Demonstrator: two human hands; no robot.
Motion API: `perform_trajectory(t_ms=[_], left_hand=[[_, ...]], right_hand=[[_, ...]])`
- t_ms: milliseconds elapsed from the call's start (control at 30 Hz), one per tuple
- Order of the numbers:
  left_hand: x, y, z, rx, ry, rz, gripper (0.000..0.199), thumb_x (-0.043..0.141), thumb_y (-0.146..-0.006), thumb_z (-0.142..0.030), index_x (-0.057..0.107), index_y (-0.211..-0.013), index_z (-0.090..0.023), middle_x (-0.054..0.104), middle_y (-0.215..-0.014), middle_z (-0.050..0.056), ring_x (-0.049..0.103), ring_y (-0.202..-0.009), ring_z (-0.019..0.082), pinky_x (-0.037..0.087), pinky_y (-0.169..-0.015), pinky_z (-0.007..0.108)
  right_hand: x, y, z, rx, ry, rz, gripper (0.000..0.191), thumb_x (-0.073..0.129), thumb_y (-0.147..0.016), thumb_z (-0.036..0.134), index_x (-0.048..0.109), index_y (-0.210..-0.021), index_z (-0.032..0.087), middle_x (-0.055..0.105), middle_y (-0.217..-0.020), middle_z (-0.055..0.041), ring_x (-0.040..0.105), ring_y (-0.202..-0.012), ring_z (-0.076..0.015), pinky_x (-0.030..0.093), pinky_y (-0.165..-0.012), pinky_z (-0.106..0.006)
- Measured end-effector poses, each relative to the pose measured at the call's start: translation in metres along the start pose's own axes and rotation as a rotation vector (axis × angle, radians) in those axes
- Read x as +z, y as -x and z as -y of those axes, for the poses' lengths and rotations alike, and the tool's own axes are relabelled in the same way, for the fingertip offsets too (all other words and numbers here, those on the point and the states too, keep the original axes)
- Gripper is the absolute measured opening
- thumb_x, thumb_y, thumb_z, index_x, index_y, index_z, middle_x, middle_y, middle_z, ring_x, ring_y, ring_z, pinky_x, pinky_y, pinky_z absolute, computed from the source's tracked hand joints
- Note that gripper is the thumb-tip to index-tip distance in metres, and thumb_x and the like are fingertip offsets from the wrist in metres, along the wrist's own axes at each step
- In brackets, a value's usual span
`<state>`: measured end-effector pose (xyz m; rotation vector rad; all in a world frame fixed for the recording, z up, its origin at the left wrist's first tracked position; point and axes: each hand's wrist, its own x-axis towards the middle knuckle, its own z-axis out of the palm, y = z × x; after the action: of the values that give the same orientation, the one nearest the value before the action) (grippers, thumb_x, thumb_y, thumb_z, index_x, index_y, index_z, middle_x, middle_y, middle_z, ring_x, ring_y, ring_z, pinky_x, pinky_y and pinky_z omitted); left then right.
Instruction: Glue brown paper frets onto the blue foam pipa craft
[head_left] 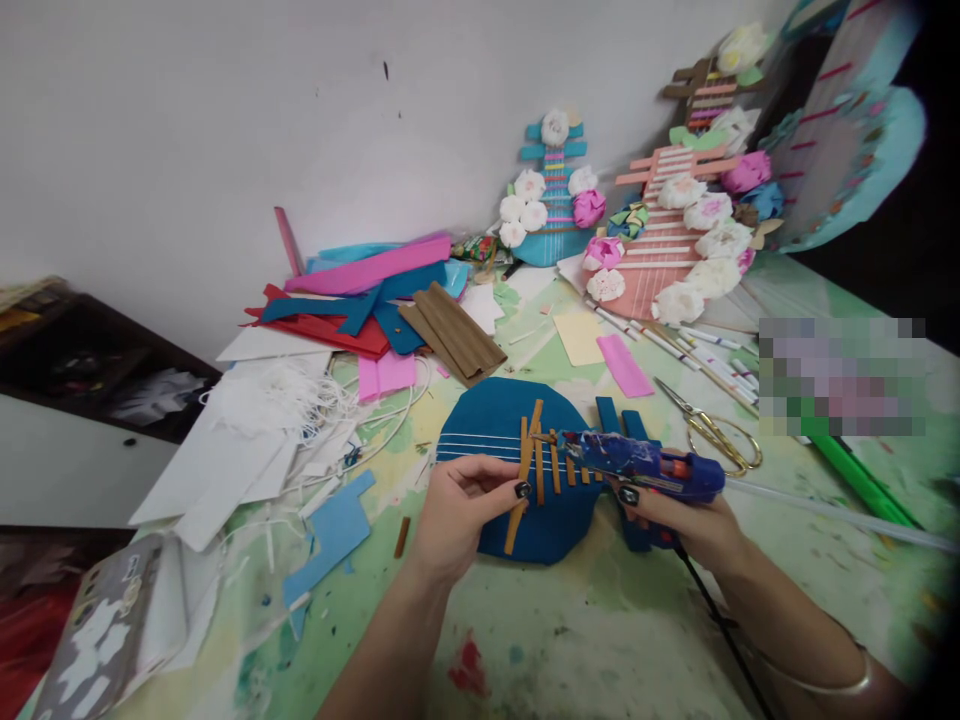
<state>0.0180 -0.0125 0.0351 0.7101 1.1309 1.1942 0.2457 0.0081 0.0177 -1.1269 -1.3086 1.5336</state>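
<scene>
My left hand (454,510) pinches a thin tan strip (514,528) between thumb and fingers, slanted over a dark blue lute-shaped cutout (487,412). White strings run across this cutout, and several short tan strips lie over them in a row toward its neck. My right hand (701,525) is wrapped round a blue hot glue gun (645,465), which has smears on its barrel. Its nozzle points left and sits close to the upper part of the held strip; whether they touch I cannot tell. The gun and hand partly hide the cutout's neck and its dark blue crosspieces.
Gold scissors (716,430) and several markers (675,350) lie at right. Finished lute models with paper flowers, one blue (555,240) and one pink (649,285), lean at the back. Coloured paper, brown corrugated card (454,335) and white string (285,400) crowd the left. The gun's black cord (720,625) trails frontward.
</scene>
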Motion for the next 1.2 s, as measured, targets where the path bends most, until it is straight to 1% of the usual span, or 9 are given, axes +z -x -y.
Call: perform_trajectory(t_ms=[67, 167, 233, 433, 533, 667, 833, 1033, 1200], left_hand=[[0.000, 0.000, 0.000, -0.009, -0.005, -0.001, 0.021, 0.083, -0.055, -0.019, 0.073, -0.072, -0.013, 0.073, -0.069, 0.006, 0.065, -0.059, 0.011, 0.054, -0.058, 0.019], [0.000, 0.000, -0.001, -0.003, -0.005, 0.004, 0.022, 0.083, -0.054, -0.019, 0.073, -0.072, -0.013, 0.073, -0.070, 0.006, 0.065, -0.060, 0.012, 0.054, -0.059, 0.019], [0.000, 0.000, -0.001, -0.002, 0.008, 0.009, 0.022, 0.083, -0.054, -0.019, 0.073, -0.072, -0.013, 0.073, -0.069, 0.006, 0.065, -0.059, 0.011, 0.054, -0.058, 0.018], [0.001, 0.000, -0.002, -0.015, 0.068, 0.033, 0.020, 0.083, -0.054, -0.019, 0.073, -0.070, -0.014, 0.070, -0.062, 0.003, 0.062, -0.053, 0.009, 0.053, -0.055, 0.016], [0.001, -0.001, -0.002, -0.019, 0.079, 0.031, 0.021, 0.084, -0.054, -0.019, 0.073, -0.070, -0.014, 0.070, -0.062, 0.003, 0.062, -0.053, 0.009, 0.052, -0.054, 0.016], [0.003, -0.001, -0.003, -0.036, 0.058, 0.019, 0.022, 0.084, -0.052, -0.018, 0.073, -0.069, -0.012, 0.071, -0.062, 0.005, 0.063, -0.053, 0.010, 0.052, -0.053, 0.017], [0.004, 0.001, -0.005, -0.033, 0.038, 0.004, 0.022, 0.084, -0.051, -0.018, 0.073, -0.069, -0.012, 0.071, -0.063, 0.005, 0.063, -0.054, 0.010, 0.052, -0.053, 0.017], [0.004, 0.001, -0.003, -0.039, 0.037, 0.016, 0.022, 0.084, -0.052, -0.018, 0.073, -0.070, -0.012, 0.071, -0.064, 0.006, 0.063, -0.055, 0.010, 0.053, -0.055, 0.017], [0.004, 0.001, -0.003, -0.039, 0.035, 0.021, 0.021, 0.084, -0.053, -0.019, 0.073, -0.070, -0.012, 0.071, -0.063, 0.005, 0.063, -0.054, 0.010, 0.052, -0.054, 0.018]], right_hand=[[-0.001, 0.001, -0.001, 0.019, -0.011, -0.004, 0.035, 0.075, -0.062, 0.050, 0.065, -0.061, 0.017, 0.055, -0.050, -0.0009, 0.045, -0.043, -0.0105, 0.034, -0.038, -0.023], [-0.005, 0.003, -0.005, 0.038, 0.033, -0.037, 0.030, 0.078, -0.061, 0.044, 0.069, -0.076, 0.020, 0.055, -0.053, 0.0008, 0.046, -0.046, -0.0116, 0.036, -0.040, -0.023], [-0.006, 0.005, -0.007, 0.047, 0.072, -0.027, 0.030, 0.078, -0.061, 0.042, 0.069, -0.080, 0.021, 0.054, -0.054, 0.0014, 0.046, -0.046, -0.0119, 0.036, -0.041, -0.024], [-0.003, 0.008, -0.003, 0.070, 0.023, -0.117, 0.041, 0.079, -0.060, 0.045, 0.066, -0.088, 0.019, 0.055, -0.057, 0.0023, 0.048, -0.049, -0.0119, 0.040, -0.045, -0.024], [-0.006, 0.008, -0.003, 0.034, 0.058, -0.077, 0.042, 0.077, -0.062, 0.045, 0.065, -0.092, 0.019, 0.054, -0.055, 0.0024, 0.048, -0.048, -0.0123, 0.042, -0.046, -0.025], [-0.010, 0.007, -0.007, 0.024, 0.123, 0.018, 0.036, 0.075, -0.064, 0.046, 0.066, -0.087, 0.020, 0.052, -0.052, 0.0022, 0.049, -0.048, -0.0135, 0.041, -0.044, -0.026], [-0.006, 0.010, -0.006, 0.033, 0.051, -0.111, 0.036, 0.077, -0.064, 0.042, 0.066, -0.091, 0.022, 0.053, -0.054, 0.0034, 0.048, -0.048, -0.0125, 0.040, -0.044, -0.024], [-0.005, 0.007, -0.005, 0.034, 0.041, -0.012, 0.031, 0.078, -0.063, 0.041, 0.068, -0.084, 0.020, 0.053, -0.054, 0.0027, 0.045, -0.046, -0.0106, 0.037, -0.040, -0.022], [-0.002, 0.001, -0.001, 0.008, 0.008, -0.017, 0.034, 0.074, -0.065, 0.049, 0.067, -0.069, 0.016, 0.053, -0.051, 0.0006, 0.042, -0.042, -0.0092, 0.033, -0.037, -0.022]])
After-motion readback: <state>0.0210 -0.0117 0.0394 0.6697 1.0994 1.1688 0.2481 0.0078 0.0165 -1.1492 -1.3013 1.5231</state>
